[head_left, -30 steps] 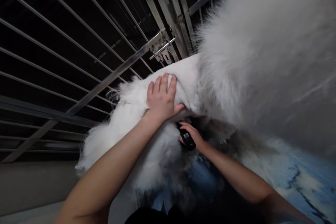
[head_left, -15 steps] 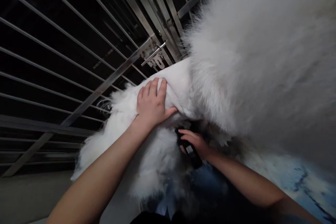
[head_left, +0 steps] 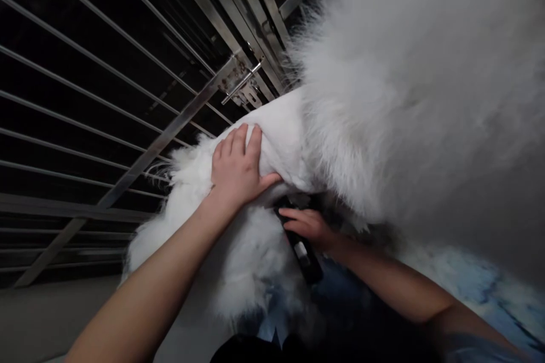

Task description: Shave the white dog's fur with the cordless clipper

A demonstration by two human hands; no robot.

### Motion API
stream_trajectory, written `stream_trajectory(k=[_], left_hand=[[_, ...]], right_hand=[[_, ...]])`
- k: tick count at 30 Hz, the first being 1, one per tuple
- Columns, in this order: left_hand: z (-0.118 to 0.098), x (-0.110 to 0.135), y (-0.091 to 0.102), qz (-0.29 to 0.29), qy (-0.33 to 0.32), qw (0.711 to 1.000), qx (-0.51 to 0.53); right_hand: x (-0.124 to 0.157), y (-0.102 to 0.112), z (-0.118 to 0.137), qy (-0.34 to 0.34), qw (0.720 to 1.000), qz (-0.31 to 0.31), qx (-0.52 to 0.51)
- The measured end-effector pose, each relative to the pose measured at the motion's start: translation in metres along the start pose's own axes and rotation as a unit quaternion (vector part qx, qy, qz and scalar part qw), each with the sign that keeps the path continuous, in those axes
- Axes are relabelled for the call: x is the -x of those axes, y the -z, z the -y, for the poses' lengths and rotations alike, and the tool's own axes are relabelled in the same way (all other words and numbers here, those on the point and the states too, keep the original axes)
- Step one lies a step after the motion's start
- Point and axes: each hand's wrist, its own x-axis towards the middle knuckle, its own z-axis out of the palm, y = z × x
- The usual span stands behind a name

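Note:
A large white dog (head_left: pixel 383 102) fills the right and middle of the head view, thick fluffy fur at one end and a closely shaved patch (head_left: pixel 281 119) on its middle. My left hand (head_left: pixel 238 167) lies flat on the shaved side, fingers spread. Below it, my right hand (head_left: pixel 310 227) grips black hair clippers (head_left: pixel 304 252) under the dog's belly, beside a fluffy leg (head_left: pixel 255 261). The front end of the clippers is partly hidden by my fingers and the fur.
Behind the dog stands a metal cage (head_left: pixel 140 164) with thin bars and a sliding latch (head_left: pixel 244 82). A blue and white marbled surface (head_left: pixel 481 289) shows at lower right. A pale grey base (head_left: pixel 55 312) runs below the cage at left.
My right hand and the clippers have shifted slightly left, with the clippers' body more visible. My left hand remains on the dog's side. The whole view has moved a little.

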Motion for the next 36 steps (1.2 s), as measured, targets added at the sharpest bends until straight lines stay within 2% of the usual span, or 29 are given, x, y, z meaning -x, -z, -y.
stream_trajectory(k=[5,10,15,17,21,27,33,36], left_hand=[[0.003,0.001,0.0,0.005,0.006,1.0,-0.003],[0.008,0.002,-0.002,0.001,0.001,1.0,-0.003],[0.01,0.001,-0.003,0.003,0.011,1.0,-0.004],[0.01,0.0,-0.003,0.008,0.011,1.0,-0.004],[0.01,-0.001,-0.003,0.011,0.009,1.0,0.001],[0.011,-0.001,-0.004,0.02,0.012,1.0,-0.007],[0.013,-0.002,-0.006,0.015,0.016,1.0,-0.006],[0.012,-0.002,-0.005,0.02,0.014,1.0,-0.007]], right_hand=[[-0.003,-0.005,-0.01,-0.04,0.999,0.008,0.029],[0.001,-0.01,-0.004,-0.013,0.999,0.03,0.008],[-0.005,-0.018,-0.011,-0.079,0.996,0.043,0.021],[-0.002,-0.019,-0.008,-0.066,0.997,0.036,0.027],[-0.001,-0.017,-0.001,0.01,0.999,0.019,0.029],[0.0,-0.017,-0.014,-0.046,0.996,0.031,0.064],[0.005,-0.016,-0.015,-0.006,0.999,-0.009,0.052],[0.005,-0.017,-0.023,-0.066,0.996,-0.003,0.062]])
